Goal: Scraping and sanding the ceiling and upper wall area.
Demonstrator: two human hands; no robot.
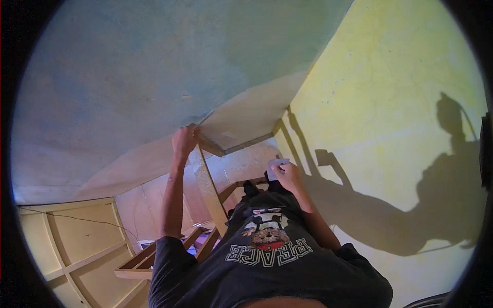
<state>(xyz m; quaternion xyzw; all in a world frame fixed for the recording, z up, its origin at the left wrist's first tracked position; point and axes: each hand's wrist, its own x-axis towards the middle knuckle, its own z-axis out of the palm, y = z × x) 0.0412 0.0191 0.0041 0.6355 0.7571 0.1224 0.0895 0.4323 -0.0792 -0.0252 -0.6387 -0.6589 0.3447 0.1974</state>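
Note:
My left hand (185, 141) is raised, its fingers closed against the blue-and-beige wall (138, 92). A thin pale edge sticks out beyond its fingers along the wall; what the hand grips is hidden. Just under this hand is the top of a pale wooden post (206, 187). My right hand (289, 177) is closed in front of my body, lower than the left. Between its thumb and fingers is a light grey flat piece (273, 168), apart from the wall; its material cannot be made out.
A yellow wall (390, 102) stands close on the right, with my shadow on it. Below on the left is a slatted wooden frame (149, 262). Farther left stands a cream framed panel (87, 246) with a dark wire across it. The reddish floor (241, 167) lies far below.

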